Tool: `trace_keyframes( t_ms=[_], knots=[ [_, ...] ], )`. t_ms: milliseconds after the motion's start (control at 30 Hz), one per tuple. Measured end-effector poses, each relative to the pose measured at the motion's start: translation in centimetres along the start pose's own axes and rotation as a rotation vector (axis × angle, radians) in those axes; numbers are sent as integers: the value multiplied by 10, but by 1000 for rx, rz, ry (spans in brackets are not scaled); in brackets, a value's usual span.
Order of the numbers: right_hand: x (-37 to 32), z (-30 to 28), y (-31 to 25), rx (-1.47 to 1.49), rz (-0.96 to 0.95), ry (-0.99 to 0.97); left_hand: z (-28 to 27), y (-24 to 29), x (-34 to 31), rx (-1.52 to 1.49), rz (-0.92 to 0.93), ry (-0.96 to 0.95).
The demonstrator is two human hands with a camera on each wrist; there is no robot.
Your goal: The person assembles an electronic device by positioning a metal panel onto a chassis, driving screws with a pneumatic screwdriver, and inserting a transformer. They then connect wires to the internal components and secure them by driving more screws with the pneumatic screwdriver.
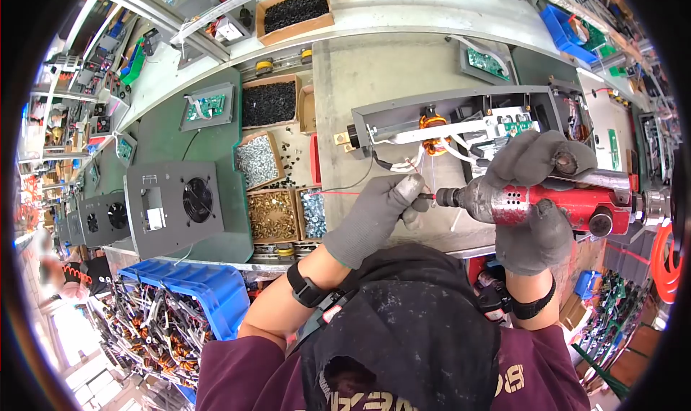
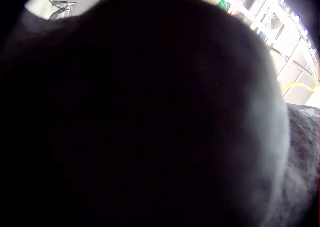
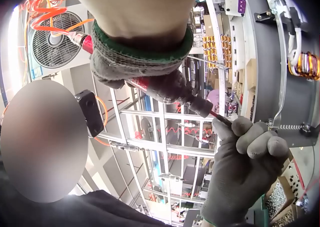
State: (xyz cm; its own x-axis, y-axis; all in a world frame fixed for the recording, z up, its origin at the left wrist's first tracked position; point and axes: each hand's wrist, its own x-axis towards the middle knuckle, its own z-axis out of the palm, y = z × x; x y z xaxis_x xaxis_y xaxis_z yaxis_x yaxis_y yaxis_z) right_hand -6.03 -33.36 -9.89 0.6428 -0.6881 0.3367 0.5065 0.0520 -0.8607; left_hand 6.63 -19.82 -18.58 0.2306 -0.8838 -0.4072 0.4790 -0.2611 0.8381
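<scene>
My gloved right hand [image 1: 524,160] grips a red pneumatic screwdriver [image 1: 558,204], held level with its chuck [image 1: 450,197] pointing left. With thumb and fingers, my gloved left hand [image 1: 374,213] pinches the dark tip of its bit [image 3: 222,119]; whether a screw sits there I cannot tell. Just beyond both hands lies an open grey metal housing [image 1: 392,112]. Inside it are a copper-wound coil [image 1: 433,146], white cables and a green circuit board [image 1: 517,127]. Brass terminals [image 1: 347,138] stick out of its left end. Something dark blocks most of the left wrist view.
Left of the hands stand boxes of brass fasteners [image 1: 273,215], silver screws [image 1: 257,160] and black parts [image 1: 270,101]. A grey panel with a fan [image 1: 173,202] stands farther left. Below it is a blue crate [image 1: 209,288] beside many wired coils. An orange air hose [image 1: 664,263] hangs at right.
</scene>
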Motion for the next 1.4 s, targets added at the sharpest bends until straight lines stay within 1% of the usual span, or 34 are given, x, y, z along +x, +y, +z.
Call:
trace_keyframes(
  t_ms=[67,100,133,167,233,267,333,367,433,467,533,567,633,667,700,733,767,800,833,867,933,967,1000,1067,1167,1267,1333,1367,1400],
  knots=[
    [6,-3,1,65,-61,-143,-3,-1,3,-42,-41,-7],
    [5,0,1,66,-56,-139,-5,0,9,33,-105,20],
    [4,6,1,-13,-47,3,-7,1,12,107,-171,47],
    [4,9,1,-93,-44,143,-14,-21,22,105,-174,46],
    [3,4,2,-120,-69,157,-40,-95,54,822,245,229],
    [2,1,2,-146,-91,174,-48,-111,58,819,245,226],
    [1,-2,-4,-197,-67,174,-56,-133,61,1537,542,101],
    [1,-2,-6,-222,-81,188,-56,-137,62,1531,541,98],
    [2,-5,-6,-225,-106,183,-59,-143,66,1721,555,60],
    [3,-5,-7,-228,-104,179,-59,-145,66,1716,555,63],
    [6,-6,-9,-221,-46,157,-59,-150,64,1854,388,55],
    [9,-9,-9,-244,-60,123,-60,-144,58,1849,384,66],
    [17,-12,-2,-266,-73,91,-64,-118,39,1594,76,209],
    [21,-13,2,-290,-94,71,-67,-111,35,1588,70,217],
    [21,-6,5,-263,-65,129,-69,-105,32,1269,202,301],
    [24,-6,10,-266,-55,122,-68,-98,28,942,321,377],
    [31,-8,18,-254,-92,108,-58,-83,28,933,315,383],
    [36,-9,25,-241,-130,94,-44,-62,31,628,194,359],
    [41,-11,29,-258,-129,73,-34,-49,36,324,76,329],
    [44,-11,35,-260,-121,69,-28,-44,42,317,72,332],
    [50,-9,46,-269,-101,84,-18,-41,56,23,-83,317],
    [52,-8,50,-262,-90,40,-16,-47,64,-24,-57,336],
    [53,-8,54,-264,-86,39,-16,-53,67,-28,-59,338],
    [52,-9,63,-244,9,81,-16,-59,71,-79,-71,367],
    [52,-14,75,-262,31,67,-18,-65,73,-32,-61,425],
    [51,-20,80,-291,61,72,-18,-59,71,-49,-97,436],
    [54,-22,82,-326,42,-25,-19,-52,68,-59,-135,408],
    [53,-22,82,-326,44,-26,-20,-50,67,-69,-172,379],
    [51,-22,82,-325,49,27,-21,-51,67,-69,-174,379]
  ],
)
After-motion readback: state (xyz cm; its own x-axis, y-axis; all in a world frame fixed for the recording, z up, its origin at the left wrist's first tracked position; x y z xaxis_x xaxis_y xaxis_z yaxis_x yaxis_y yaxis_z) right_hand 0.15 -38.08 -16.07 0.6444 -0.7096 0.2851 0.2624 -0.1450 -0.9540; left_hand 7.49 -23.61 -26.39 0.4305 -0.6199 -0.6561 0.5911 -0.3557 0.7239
